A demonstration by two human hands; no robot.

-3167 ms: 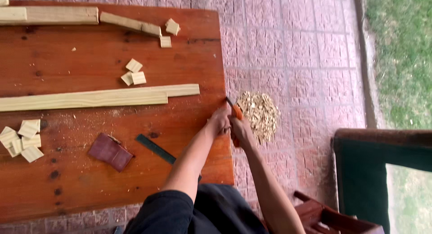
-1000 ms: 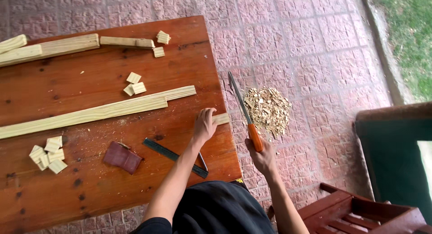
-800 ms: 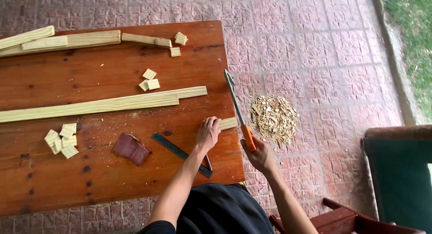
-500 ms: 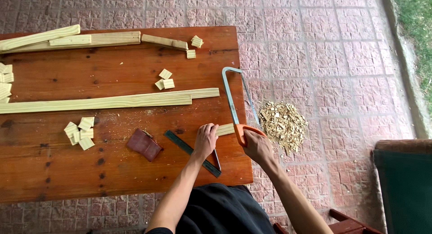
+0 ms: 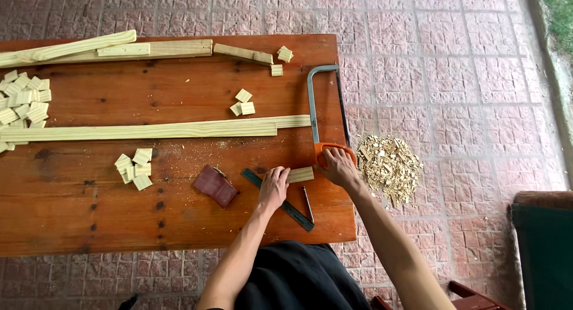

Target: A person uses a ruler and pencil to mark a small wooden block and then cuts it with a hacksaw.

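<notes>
A short pale wood piece is pinned flat near the right edge of the red-brown tabletop, at about four o'clock from the tabletop's middle, its right end still exposed. It is pressed down by the left hand, whose fingers are laid over its left end with the palm flat. Just at three o'clock of the piece, the orange handle of a hacksaw is gripped by the right hand, fingers wrapped closed around it; the grey frame is seen running away toward twelve o'clock along the tabletop's right edge. A dark ruler is laid slanting under the left hand, and a thin pencil is set just beside it at five o'clock of the piece. A dark red block is placed at nine o'clock of the left hand. A long wood strip is stretched across the tabletop at eleven o'clock, with small cut blocks below it. A heap of wood shavings is seen on the paved floor at three o'clock of the saw handle.
</notes>
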